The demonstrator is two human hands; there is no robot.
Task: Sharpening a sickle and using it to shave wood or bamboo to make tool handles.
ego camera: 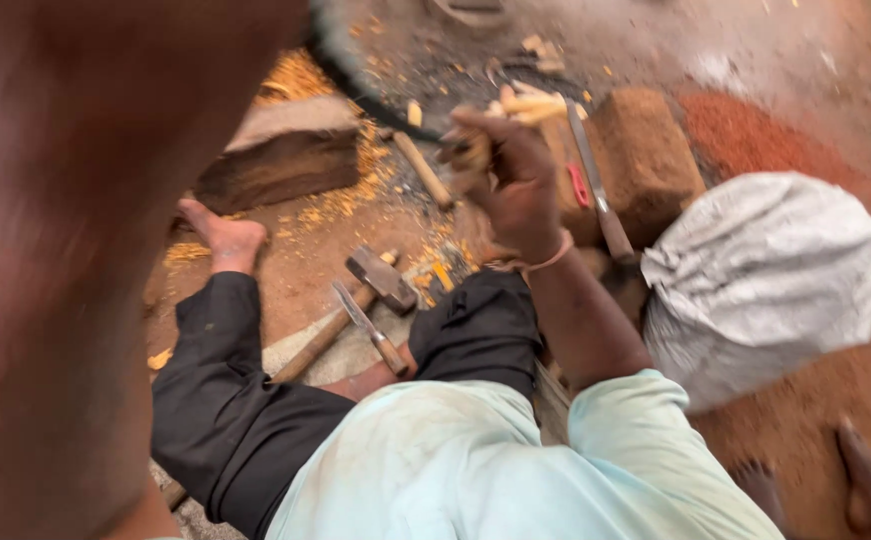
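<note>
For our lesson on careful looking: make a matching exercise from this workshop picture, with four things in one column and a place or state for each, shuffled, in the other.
Things:
1 hammer
2 white sack
3 wooden sticks
4 chisel

Places or states:
A gripped in the right hand
B on the ground between the knees, head up
C far right, bulging
D lying beside the hammer's handle

Pairs: 1-B, 2-C, 3-A, 4-D

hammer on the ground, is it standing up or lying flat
Lying flat: the hammer rests on its side in the dirt, its wooden handle stretched along the ground beside the chisel, between the person's legs.
</note>
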